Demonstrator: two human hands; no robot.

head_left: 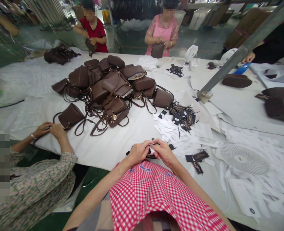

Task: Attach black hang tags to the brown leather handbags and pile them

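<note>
Across the frame spreads a white-covered table (96,149), and you sit or stand at its near edge. At lower centre, your left hand (138,153) grips a small dark-brown piece (151,157), mostly hidden, while your right hand (163,150) pinches a white scrap (152,150) against it. Holding both just above your checked apron (144,183), hands nearly meeting, probably steadies the piece and keeps it in sight. Loose black tags (197,157) lie right of centre; above them, white strips (168,131) and a tag heap (184,115) seem placed for your right hand's easy reach. Brown bags (113,85) are piled at upper centre, perhaps to be reachable from several sides. At left, a co-worker's hands (58,131) hold something dark, beside the pile.
</note>
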